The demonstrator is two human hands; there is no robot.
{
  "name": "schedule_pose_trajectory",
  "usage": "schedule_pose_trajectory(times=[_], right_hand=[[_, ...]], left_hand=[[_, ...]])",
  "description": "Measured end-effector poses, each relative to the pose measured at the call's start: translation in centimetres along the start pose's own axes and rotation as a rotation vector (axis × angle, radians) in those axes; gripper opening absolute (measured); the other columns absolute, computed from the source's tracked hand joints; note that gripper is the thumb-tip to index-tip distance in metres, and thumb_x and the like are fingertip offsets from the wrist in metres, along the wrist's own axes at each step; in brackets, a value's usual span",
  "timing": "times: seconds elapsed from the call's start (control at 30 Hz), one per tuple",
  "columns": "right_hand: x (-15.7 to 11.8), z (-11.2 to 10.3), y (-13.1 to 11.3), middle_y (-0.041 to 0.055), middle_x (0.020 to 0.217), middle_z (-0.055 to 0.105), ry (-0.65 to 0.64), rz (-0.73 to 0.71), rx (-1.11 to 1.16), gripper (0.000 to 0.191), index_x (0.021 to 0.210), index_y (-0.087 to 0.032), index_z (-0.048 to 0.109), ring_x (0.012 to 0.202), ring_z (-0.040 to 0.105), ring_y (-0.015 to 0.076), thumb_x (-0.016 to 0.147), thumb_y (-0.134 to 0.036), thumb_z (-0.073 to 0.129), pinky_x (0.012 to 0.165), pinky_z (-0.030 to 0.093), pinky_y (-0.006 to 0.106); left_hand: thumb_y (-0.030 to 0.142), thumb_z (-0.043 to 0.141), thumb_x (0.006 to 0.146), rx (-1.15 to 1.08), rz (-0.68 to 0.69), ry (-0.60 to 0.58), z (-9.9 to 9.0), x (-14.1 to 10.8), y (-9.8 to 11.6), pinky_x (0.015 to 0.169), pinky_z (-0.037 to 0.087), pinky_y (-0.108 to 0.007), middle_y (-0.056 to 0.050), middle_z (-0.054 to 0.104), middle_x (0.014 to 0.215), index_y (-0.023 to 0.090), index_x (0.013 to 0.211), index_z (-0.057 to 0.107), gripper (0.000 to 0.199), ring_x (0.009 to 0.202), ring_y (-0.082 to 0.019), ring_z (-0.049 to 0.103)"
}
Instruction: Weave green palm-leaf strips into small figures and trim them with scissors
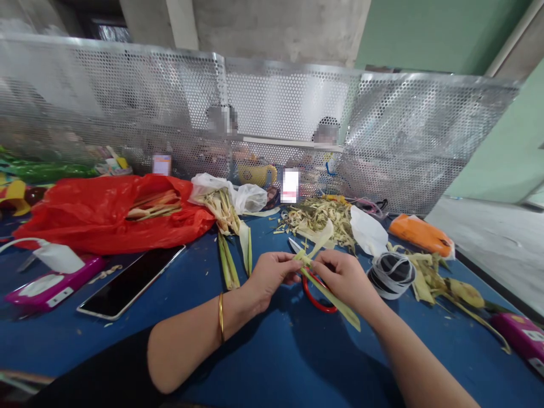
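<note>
Between my two hands is a pale green leaf strip (340, 306), bent or crossed over itself where the fingers meet. My left hand (272, 276) pinches it from the left, thumb and fingers closed. From the right, my right hand (340, 276) grips the same spot; one end sticks up and the other trails down to the right. Red-handled scissors (319, 307) lie on the table beneath the hands, their blades partly hidden. Just beyond my left hand lie long green-and-white leaf stalks (228, 266).
A red plastic bag (102, 218) of stalks, a phone (131, 283) and a purple power strip (55, 286) lie left. Leaf scraps (323, 218) are piled behind my hands. A ribbon roll (391, 276) and an orange packet (421, 235) are right. A perforated metal screen (289, 96) stands behind.
</note>
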State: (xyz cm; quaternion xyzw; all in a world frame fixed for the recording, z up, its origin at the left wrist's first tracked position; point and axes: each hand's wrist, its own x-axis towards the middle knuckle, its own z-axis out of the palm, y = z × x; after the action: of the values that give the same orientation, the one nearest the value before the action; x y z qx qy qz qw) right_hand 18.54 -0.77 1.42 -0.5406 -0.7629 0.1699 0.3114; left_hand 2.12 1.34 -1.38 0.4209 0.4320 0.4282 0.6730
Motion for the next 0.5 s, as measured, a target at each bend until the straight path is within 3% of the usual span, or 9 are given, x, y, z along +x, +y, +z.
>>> schedule_pose_trajectory(times=[0.27, 0.5], right_hand=[[-0.02, -0.03, 0.12, -0.0012, 0.056, 0.048, 0.057, 0.017, -0.119, 0.034, 0.052, -0.02, 0.04, 0.055, 0.045, 0.0118, 0.084, -0.029, 0.047, 0.053, 0.029, 0.024], [-0.04, -0.01, -0.15, -0.001, 0.057, 0.047, 0.027, -0.053, -0.098, 0.034, 0.052, -0.02, 0.038, 0.056, 0.045, 0.0118, 0.085, -0.027, 0.047, 0.054, 0.029, 0.024]], left_hand=[[0.026, 0.079, 0.056, -0.066, -0.028, -0.031, 0.07, -0.11, 0.15, 0.05, 0.042, -0.02, -0.003, 0.065, 0.063, 0.012, 0.069, 0.07, 0.021, 0.048, -0.008, 0.055], [0.029, 0.079, 0.059, 0.022, 0.012, -0.046, 0.0, -0.19, 0.0, 0.052, 0.042, -0.02, -0.003, 0.066, 0.064, 0.012, 0.073, 0.072, 0.023, 0.049, -0.008, 0.054]])
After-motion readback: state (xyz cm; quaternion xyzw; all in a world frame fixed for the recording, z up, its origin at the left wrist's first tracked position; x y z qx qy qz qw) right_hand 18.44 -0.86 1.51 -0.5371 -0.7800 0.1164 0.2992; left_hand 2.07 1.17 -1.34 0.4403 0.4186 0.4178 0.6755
